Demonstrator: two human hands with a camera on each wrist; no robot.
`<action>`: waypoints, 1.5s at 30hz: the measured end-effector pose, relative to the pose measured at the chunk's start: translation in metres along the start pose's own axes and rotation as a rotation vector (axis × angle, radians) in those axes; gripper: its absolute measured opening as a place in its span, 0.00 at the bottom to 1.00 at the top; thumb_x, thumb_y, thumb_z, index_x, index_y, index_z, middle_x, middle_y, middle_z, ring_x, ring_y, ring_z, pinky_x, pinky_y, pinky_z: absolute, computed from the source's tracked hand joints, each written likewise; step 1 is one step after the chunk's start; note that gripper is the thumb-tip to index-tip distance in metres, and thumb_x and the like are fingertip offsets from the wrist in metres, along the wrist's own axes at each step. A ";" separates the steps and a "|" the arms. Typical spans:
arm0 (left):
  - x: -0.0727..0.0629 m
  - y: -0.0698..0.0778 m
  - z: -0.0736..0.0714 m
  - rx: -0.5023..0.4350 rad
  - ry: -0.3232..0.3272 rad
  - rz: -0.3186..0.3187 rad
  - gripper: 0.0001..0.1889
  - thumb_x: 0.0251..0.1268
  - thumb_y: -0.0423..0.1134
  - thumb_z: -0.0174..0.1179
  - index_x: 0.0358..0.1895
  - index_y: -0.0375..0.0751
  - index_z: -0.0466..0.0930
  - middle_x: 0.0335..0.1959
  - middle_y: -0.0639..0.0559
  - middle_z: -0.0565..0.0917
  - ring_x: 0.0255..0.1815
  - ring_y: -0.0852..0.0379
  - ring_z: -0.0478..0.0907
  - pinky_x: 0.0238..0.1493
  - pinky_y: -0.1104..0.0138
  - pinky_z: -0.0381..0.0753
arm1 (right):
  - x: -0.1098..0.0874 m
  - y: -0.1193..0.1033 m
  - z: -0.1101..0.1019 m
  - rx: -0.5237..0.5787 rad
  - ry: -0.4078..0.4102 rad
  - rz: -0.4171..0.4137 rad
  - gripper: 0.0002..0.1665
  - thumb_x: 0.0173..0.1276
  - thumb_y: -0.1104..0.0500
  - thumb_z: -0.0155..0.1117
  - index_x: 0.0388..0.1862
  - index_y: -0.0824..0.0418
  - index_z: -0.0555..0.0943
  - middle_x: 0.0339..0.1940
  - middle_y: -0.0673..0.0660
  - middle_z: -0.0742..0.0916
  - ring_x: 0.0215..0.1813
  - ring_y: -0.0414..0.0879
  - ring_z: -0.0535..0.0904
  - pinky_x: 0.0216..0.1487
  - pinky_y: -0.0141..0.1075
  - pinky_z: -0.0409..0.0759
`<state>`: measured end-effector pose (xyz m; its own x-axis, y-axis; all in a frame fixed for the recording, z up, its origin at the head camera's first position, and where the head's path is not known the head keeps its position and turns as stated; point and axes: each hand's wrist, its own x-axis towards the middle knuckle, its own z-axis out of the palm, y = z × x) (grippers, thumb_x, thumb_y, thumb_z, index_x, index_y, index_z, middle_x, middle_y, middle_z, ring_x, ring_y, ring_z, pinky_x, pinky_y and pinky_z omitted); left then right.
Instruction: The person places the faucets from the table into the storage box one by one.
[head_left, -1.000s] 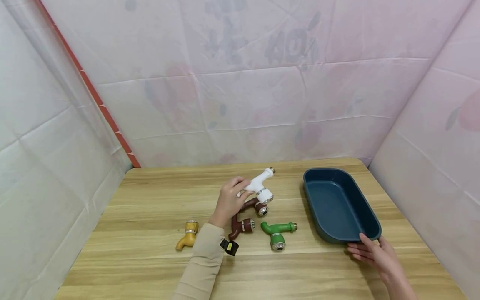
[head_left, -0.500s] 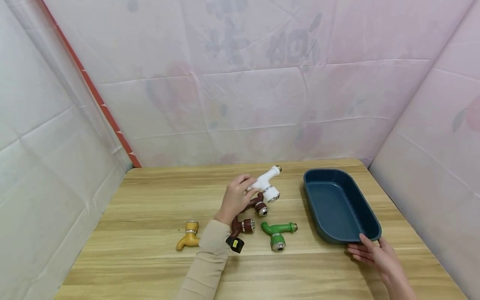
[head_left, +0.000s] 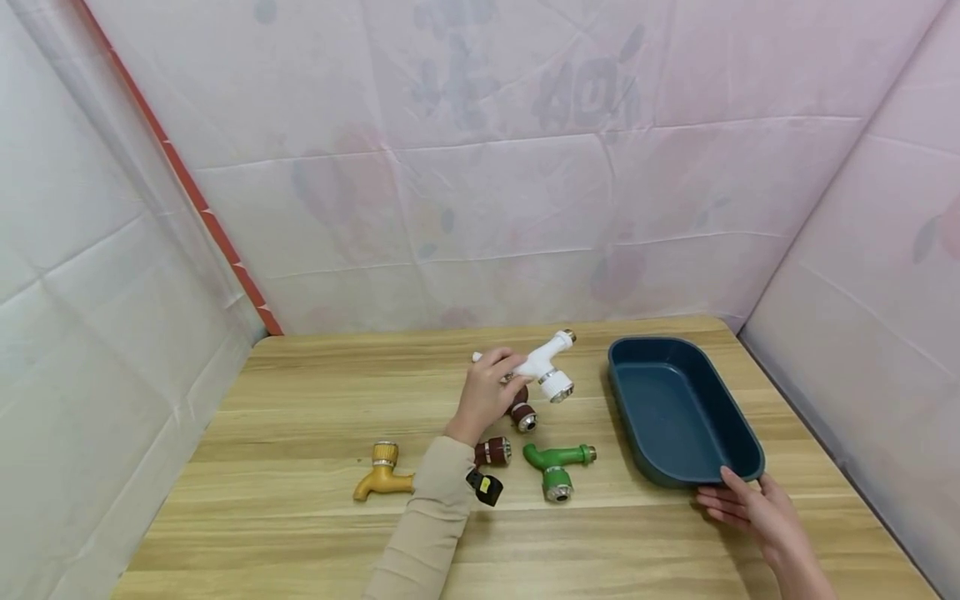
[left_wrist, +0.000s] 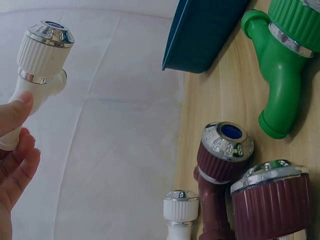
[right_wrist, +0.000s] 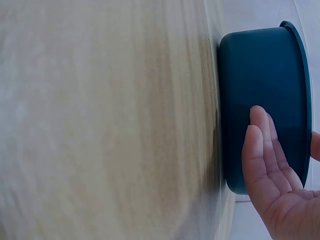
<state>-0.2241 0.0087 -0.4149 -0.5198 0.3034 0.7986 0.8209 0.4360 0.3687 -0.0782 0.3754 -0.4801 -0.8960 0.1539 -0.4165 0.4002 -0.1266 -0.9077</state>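
My left hand pinches a white plastic water tap by its spout end, thumb against the fingers. In the left wrist view, the tap's ribbed white handle with a chrome cap points up, held above the table. Below the hand lie two dark red taps, partly covered by it. Another white tap shows behind them in the left wrist view, mostly hidden. At the right, my right hand holds the near corner of a dark blue-green basin, thumb at the rim and fingers along the outer wall.
A green tap lies between the dark red taps and the basin. To the left, a yellow tap is partly behind the left sleeve. The wooden table meets hanging white sheets at the back and sides.
My left hand has carried the white tap rightward, towards the basin. More of the yellow tap shows, and the sleeve and hand cover more of the dark red taps. My right hand keeps its place.
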 end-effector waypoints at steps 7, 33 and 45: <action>0.002 0.000 0.009 0.012 -0.016 0.017 0.14 0.46 0.32 0.69 0.39 0.33 0.83 0.35 0.42 0.80 0.32 0.53 0.76 0.32 0.71 0.75 | -0.006 -0.005 0.005 -0.037 -0.019 -0.002 0.25 0.71 0.49 0.47 0.59 0.56 0.52 0.29 0.55 0.87 0.36 0.46 0.84 0.39 0.39 0.80; 0.014 0.022 0.040 -0.044 -0.052 0.019 0.14 0.49 0.34 0.67 0.41 0.33 0.82 0.36 0.44 0.81 0.32 0.55 0.78 0.34 0.76 0.74 | -0.020 -0.018 0.019 -0.006 0.008 0.019 0.21 0.71 0.51 0.47 0.55 0.55 0.52 0.28 0.56 0.86 0.34 0.47 0.84 0.39 0.42 0.80; 0.018 0.044 0.062 0.017 -0.096 0.083 0.14 0.48 0.38 0.69 0.40 0.38 0.84 0.37 0.48 0.81 0.38 0.56 0.77 0.42 0.75 0.74 | -0.023 -0.016 0.018 0.007 0.022 0.030 0.22 0.71 0.50 0.46 0.57 0.55 0.52 0.28 0.56 0.86 0.34 0.48 0.84 0.39 0.43 0.80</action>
<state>-0.2119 0.0863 -0.4141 -0.4707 0.4183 0.7769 0.8587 0.4196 0.2943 -0.0677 0.3565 -0.4556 -0.8794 0.1712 -0.4443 0.4250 -0.1384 -0.8946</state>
